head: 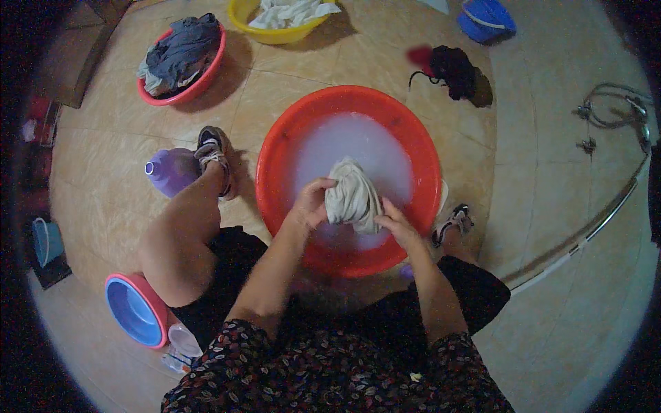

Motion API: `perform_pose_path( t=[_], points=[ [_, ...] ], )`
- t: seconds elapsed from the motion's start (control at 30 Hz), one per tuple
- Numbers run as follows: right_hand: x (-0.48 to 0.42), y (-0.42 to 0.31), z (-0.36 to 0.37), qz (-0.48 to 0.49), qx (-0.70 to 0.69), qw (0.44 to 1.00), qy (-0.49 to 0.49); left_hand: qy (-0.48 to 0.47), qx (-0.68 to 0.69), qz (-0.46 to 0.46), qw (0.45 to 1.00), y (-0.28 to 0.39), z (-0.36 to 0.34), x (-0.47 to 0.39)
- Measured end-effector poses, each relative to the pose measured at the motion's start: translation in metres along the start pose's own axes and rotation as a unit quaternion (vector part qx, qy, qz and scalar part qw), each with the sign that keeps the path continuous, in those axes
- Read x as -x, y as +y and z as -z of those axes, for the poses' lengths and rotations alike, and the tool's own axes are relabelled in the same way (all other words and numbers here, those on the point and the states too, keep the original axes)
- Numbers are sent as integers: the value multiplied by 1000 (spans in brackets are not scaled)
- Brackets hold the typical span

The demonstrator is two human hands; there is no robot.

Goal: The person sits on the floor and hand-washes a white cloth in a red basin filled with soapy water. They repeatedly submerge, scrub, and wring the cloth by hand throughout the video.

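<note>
A bunched, off-white cloth [351, 193] is held up between both my hands over a large red plastic basin [279, 129]. My left hand [313, 202] grips its left side, thumb on top. At its lower right edge, the fingers of my right hand [398, 223] pinch a fold. Cloudy, whitish water [356, 137] fills the bottom of the basin. The cloth hides part of the water, and I cannot tell whether its lower end touches the surface.
Beside my left shoe stands a purple plastic bottle [173, 168]. Laundry fills a pink basin [217, 64] and a yellow basin [273, 35] farther off. Dark fabric [454, 69] lies on the tiles, near a blue bucket [485, 23]. Nested basins [134, 310] sit at left; a shower hose [601, 118] hangs at right.
</note>
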State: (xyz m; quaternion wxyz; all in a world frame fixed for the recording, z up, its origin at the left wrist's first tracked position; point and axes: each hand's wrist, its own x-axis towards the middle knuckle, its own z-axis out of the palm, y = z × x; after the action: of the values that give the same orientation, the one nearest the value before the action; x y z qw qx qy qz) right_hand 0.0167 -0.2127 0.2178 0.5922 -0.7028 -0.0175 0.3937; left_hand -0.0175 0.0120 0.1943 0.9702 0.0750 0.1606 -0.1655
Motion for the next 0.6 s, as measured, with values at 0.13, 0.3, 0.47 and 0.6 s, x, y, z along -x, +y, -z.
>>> perform_pose_path(
  t=[0.13, 0.3, 0.47, 0.6],
  points=[
    [-9, 25, 36, -125, 193, 973, -7, 64, -103, -22, 992, 19, 14, -2],
    [-7, 5, 15, 104, -395, 906, 113, 135, -216, -36, 966, 17, 27, -6],
    [-22, -3, -36, 9, -435, 874, 216, 92, 136, -85, 983, -10, 15, -12],
    [-12, -22, -108, 234, 137, 917, 292, 142, 40, -94, 985, -33, 42, -41]
  ],
)
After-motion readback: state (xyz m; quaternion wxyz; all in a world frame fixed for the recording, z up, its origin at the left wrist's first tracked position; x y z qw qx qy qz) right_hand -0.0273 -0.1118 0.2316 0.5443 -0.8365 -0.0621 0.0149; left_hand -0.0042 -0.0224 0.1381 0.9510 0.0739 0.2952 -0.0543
